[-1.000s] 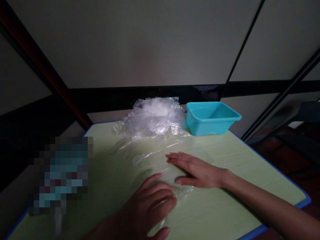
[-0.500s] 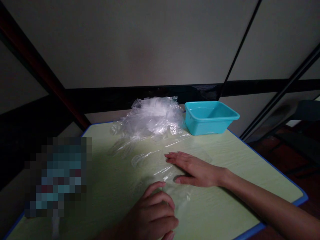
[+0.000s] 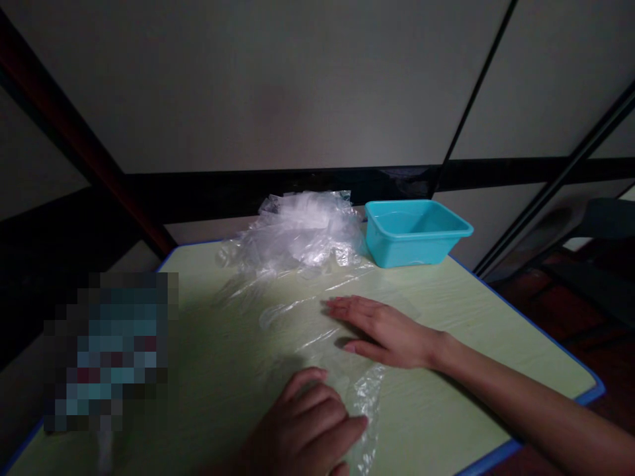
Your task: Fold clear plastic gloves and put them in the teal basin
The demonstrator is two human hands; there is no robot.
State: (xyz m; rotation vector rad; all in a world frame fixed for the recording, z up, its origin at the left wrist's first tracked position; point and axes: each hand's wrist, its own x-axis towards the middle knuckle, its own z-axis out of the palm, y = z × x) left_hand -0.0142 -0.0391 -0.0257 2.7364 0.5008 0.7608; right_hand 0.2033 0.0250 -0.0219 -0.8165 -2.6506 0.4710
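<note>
A thin, see-through plastic glove (image 3: 310, 337) lies spread on the table, with a rounded finger-like lobe at its left. My right hand (image 3: 384, 330) rests flat over it, palm down, its thumb apart from the fingers. At the near end, my left hand (image 3: 317, 420) is closed with curled fingers, at the glove's crinkled, gathered edge (image 3: 368, 396); its fingertips are partly hidden. Farther back lies a heap of crumpled clear plastic gloves (image 3: 307, 231).
A turquoise plastic basin (image 3: 417, 248) stands at the back right, beside the heap. A blurred-out object (image 3: 116, 344) sits at the left of the light green table (image 3: 213, 370), which has a blue edge. Panelled doors (image 3: 288, 86) rise directly behind.
My left hand has turned and shifted slightly right, and the plastic by it is now gathered up into a crinkled strip. My right hand stays nearly in place, fingers a little raised.
</note>
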